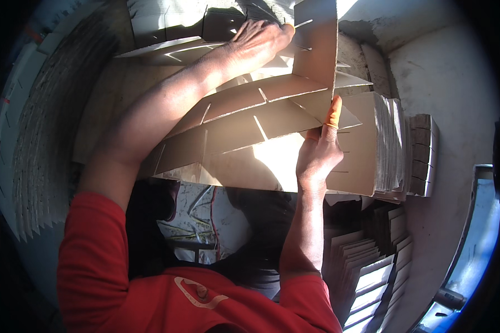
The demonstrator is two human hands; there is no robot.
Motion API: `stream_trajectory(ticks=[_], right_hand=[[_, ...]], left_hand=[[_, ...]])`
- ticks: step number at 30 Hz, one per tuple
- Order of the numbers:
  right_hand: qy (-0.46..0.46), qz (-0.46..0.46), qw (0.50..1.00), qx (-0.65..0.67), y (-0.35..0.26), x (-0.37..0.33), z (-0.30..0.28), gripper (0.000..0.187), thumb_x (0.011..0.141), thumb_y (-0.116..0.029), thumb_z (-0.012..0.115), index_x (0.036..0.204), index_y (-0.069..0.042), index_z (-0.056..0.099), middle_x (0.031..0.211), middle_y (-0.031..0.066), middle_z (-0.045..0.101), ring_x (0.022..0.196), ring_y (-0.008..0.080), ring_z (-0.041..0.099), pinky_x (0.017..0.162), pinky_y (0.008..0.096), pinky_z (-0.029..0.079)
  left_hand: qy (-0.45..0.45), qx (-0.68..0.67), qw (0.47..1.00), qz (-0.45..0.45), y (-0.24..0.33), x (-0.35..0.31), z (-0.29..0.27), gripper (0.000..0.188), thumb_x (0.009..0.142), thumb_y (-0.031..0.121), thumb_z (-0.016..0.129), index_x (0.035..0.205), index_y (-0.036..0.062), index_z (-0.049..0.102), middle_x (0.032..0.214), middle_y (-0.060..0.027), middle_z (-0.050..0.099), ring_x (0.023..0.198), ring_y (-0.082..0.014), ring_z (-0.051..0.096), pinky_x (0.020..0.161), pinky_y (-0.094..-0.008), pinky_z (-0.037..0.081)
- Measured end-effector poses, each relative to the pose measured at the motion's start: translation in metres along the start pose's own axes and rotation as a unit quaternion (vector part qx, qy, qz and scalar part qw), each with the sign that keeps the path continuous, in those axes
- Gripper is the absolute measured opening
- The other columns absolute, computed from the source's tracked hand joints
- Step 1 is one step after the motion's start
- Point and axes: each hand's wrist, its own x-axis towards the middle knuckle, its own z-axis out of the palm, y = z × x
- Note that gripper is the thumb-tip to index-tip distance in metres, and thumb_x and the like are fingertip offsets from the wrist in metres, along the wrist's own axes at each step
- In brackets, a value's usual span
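An upright cardboard divider strip [316,47] with slots cut in it crosses two long slotted strips. The nearer long strip [233,133] and the farther long strip [236,105] run side by side toward the lower left. My left hand [261,40] is closed, its orange-covered fingertip at the upright strip's left edge; its other fingertips are hidden. My right hand [319,158] grips the upright strip's lower end near the crossing. An orange finger cover [333,112] is on its raised index finger, which lies along the strip.
A stack of cardboard sheets [388,147] stands at the work surface's right, beside a smaller bundle [422,155]. Tall stacks of slotted cardboard [55,127] line the left side. More cardboard pieces [366,272] stand below right. Slotted dark pieces [183,25] lie at the back.
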Motion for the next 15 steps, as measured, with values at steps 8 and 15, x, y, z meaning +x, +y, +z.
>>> stream_trajectory(ticks=[8, 15], right_hand=[[-0.014, 0.002, 0.978, 0.208, -0.002, -0.014, -0.008, 0.057, 0.091, 0.007, 0.048, 0.144, -0.009, 0.036, 0.12, 0.0098, 0.056, 0.098, 0.0124, 0.057, 0.088, 0.0261, 0.049], [-0.125, 0.214, 0.962, 0.111, -0.007, -0.031, -0.009, 0.05, 0.096, 0.005, 0.044, 0.144, -0.01, 0.036, 0.128, 0.0063, 0.051, 0.101, 0.0076, 0.049, 0.09, 0.0198, 0.043]], left_hand=[[-0.002, 0.044, 0.999, -0.001, 0.003, 0.0, -0.003, 0.014, 0.078, 0.0, 0.053, 0.092, 0.0005, 0.05, 0.073, -0.015, 0.059, 0.081, -0.0304, 0.063, 0.055, -0.0418, 0.051], [-0.143, -0.134, 0.979, -0.063, 0.026, -0.014, -0.006, 0.025, 0.082, 0.005, 0.049, 0.106, -0.0049, 0.051, 0.078, -0.0211, 0.057, 0.078, -0.0358, 0.06, 0.061, -0.0428, 0.05]])
